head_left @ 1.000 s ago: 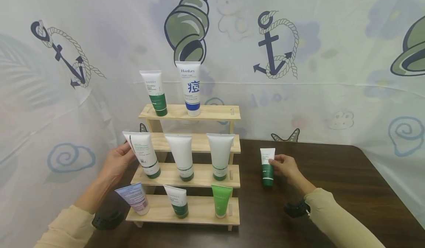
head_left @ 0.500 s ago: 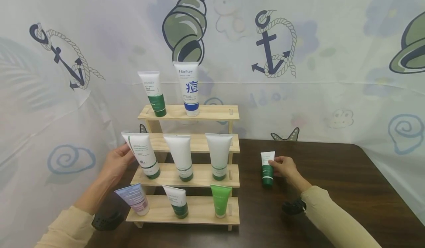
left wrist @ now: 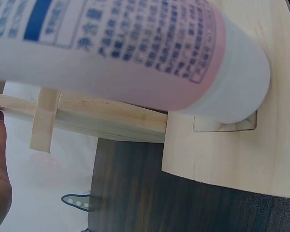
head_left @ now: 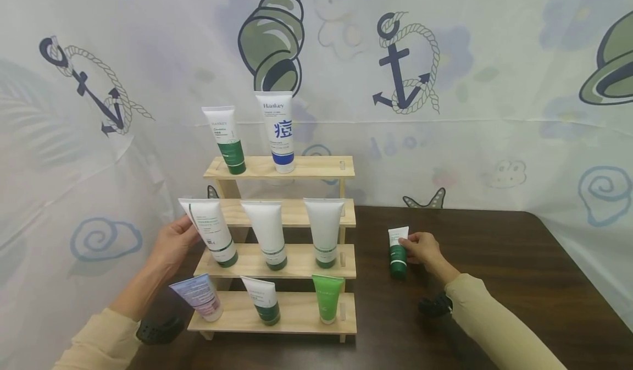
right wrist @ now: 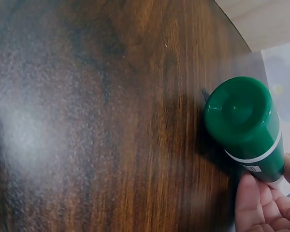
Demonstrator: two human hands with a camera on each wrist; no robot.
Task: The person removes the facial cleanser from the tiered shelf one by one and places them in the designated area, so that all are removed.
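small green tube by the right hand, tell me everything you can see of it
The small green tube is white in its upper part, with small print too fine to read, and dark green below, split by a thin white band. It ends in a glossy, round green cap. It looks like soft plastic. It stands cap down, nearly upright, with the cap at the dark wooden table, right of the wooden rack. The right hand pinches its upper part.

On the top shelf, the tall white tube with the blue cap (head_left: 279, 131) reads "Hankey" above one large blue Chinese character, 痘. The white and green tube (head_left: 225, 139) just left of it carries a small brand line that looks like "HANKEY" (too small to be sure). The lavender tube (left wrist: 135, 48) in the left wrist view bears dense blue Chinese print, too blurred to read.
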